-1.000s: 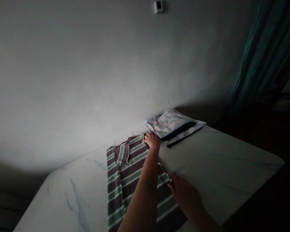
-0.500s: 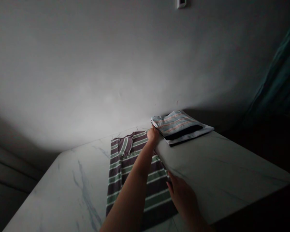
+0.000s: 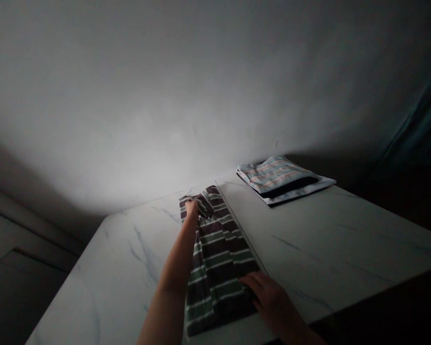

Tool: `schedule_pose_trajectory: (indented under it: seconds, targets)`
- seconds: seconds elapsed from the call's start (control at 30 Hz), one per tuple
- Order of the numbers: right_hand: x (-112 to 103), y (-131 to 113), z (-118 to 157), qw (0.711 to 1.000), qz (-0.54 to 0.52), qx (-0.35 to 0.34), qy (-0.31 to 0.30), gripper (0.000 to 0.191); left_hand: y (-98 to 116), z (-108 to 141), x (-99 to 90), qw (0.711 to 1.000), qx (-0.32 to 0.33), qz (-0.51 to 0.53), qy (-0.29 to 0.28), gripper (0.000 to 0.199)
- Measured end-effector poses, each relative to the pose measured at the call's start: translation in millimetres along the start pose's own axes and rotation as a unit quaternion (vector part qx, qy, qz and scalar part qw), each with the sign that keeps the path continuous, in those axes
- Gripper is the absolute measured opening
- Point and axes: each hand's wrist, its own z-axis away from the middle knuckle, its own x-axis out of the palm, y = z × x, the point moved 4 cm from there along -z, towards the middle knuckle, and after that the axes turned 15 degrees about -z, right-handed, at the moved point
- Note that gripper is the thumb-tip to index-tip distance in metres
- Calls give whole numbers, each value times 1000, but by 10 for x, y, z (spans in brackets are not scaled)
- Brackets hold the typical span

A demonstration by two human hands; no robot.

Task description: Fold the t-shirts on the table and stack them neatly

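Nearest of all, the right hand [image 3: 271, 299] lies open and flat, its fingers resting on the lower edge of a plum-and-green striped shirt [image 3: 219, 268], with nothing clenched. The shirt lies on the tabletop in a long, narrow fold, its pale stripes running across, and it runs away from the person towards the far side. Further up, the left hand [image 3: 191, 208] reaches along the shirt's length, its fingertips pinched on the gathered collar end at the top of the fold. Beneath it all is a white marble-patterned table [image 3: 319, 244]. Well to the right, near the wall [image 3: 165, 96], sits a folded stack of cloth [image 3: 276, 179], pale blue with orange stripes on top, with a dark band and a white layer below. A teal curtain [image 3: 420, 115] hangs at the right edge.
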Motion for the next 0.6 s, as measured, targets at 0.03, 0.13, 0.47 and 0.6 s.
schedule_pose_trajectory:
  seconds: [0.03, 0.13, 0.47, 0.6]
  targets:
    - [14, 27, 13, 1000, -3, 15, -7, 63, -51, 13, -17, 1000, -4, -11, -1, 28]
    - [10, 97, 32, 998, -22, 55, -21, 62, -60, 62, -55, 998, 17, -51, 12, 45]
    - [-101, 75, 48, 999, -40, 6, 2, 53, 99, 272, -211, 964, 138, -227, 3, 45]
    - [-121, 38, 26, 1000, -22, -17, -11, 46, 42, 352, -227, 951, 112, -288, 18, 51]
